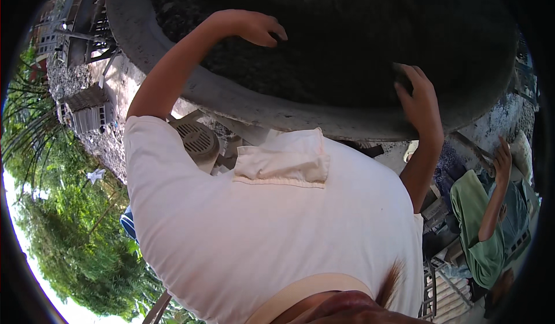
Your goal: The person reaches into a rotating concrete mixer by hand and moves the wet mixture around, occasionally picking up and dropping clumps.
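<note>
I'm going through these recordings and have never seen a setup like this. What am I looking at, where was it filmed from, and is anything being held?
There is no machine here, just a person's bare hands. The single picture comes from a wide fisheye camera on their head, looking down, so edges bend and their white shirt fills the lower middle.

The left hand and right hand reach over a large round vessel with a grey rim. Its inside is dark, with grainy material showing near the rim. I see nothing held in the left hand; a dark patch at the right fingertips is too unclear to judge.

At the right edge, another person in a green top is nearby; greenery shows at left.
</note>
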`<state>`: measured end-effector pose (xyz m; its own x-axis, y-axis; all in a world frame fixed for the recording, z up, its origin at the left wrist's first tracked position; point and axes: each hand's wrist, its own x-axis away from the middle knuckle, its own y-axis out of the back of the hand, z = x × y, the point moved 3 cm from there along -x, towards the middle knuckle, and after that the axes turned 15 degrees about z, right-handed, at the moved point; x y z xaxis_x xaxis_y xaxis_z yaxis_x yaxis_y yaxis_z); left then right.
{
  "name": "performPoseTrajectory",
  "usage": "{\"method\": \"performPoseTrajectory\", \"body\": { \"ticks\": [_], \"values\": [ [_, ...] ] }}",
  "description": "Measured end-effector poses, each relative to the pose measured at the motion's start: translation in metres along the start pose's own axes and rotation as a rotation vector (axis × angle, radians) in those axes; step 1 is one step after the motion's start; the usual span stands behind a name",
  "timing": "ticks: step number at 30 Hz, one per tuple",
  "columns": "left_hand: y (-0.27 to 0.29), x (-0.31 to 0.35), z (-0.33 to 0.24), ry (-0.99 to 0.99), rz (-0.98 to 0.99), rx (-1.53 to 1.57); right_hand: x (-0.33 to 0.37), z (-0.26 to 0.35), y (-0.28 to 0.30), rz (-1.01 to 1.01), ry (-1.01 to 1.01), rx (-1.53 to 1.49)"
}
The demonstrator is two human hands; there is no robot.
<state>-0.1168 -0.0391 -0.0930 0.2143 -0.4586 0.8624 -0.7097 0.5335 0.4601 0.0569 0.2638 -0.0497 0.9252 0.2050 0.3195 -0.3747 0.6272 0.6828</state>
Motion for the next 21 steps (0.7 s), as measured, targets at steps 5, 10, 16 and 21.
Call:
{"method": "performPoseTrajectory", "body": {
  "ticks": [5,10,16,21],
  "values": [
    [-0.030,-0.084,-0.022,-0.163,0.461,0.008,0.002,-0.010,-0.001,-0.008,-0.073,-0.002],
    [-0.046,-0.121,-0.032,-0.104,0.623,-0.066,-0.001,-0.011,-0.007,-0.021,-0.130,0.011],
    [-0.022,-0.091,-0.050,0.056,0.540,-0.228,0.002,-0.005,0.005,-0.272,-0.184,0.025],
    [-0.061,-0.121,0.011,0.128,0.665,-0.347,0.010,-0.020,0.016,-0.779,-0.115,0.023]
  ]
}}
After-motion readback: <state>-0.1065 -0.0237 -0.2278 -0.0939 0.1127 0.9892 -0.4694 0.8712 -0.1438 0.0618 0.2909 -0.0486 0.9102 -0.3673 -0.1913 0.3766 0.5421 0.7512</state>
